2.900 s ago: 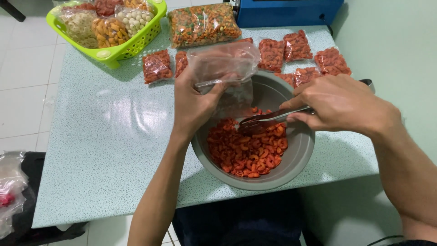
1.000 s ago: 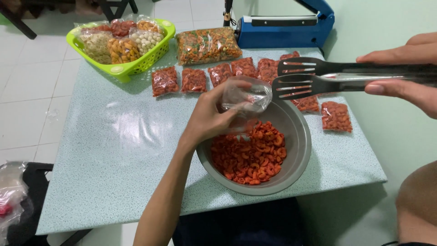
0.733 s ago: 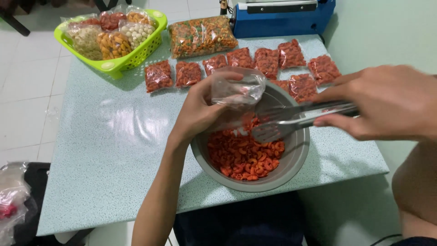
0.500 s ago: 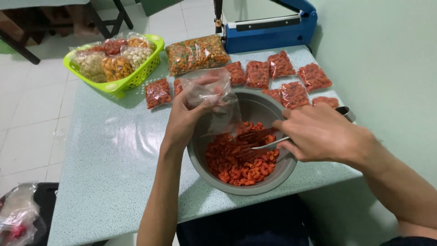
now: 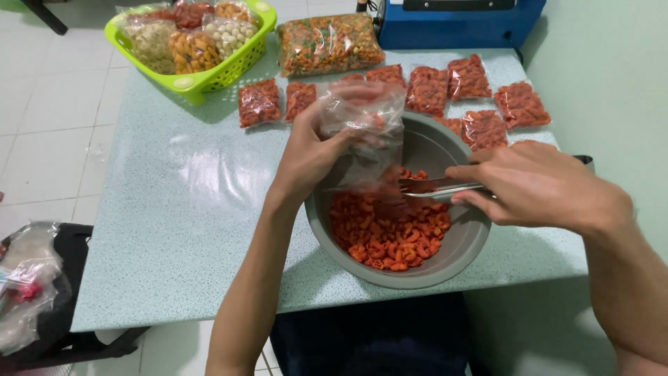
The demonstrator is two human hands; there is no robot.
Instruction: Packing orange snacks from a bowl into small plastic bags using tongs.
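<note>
On a speckled pale-green table (image 5: 174, 209), the left hand (image 5: 313, 150) pinches a clear plastic bag (image 5: 362, 132) hiding the tong tips; the right hand (image 5: 536, 184) grips metal tongs (image 5: 438, 186) over the steel bowl (image 5: 459, 244).

Single head view, steep downward, close over table (image 5: 174, 209).
</note>
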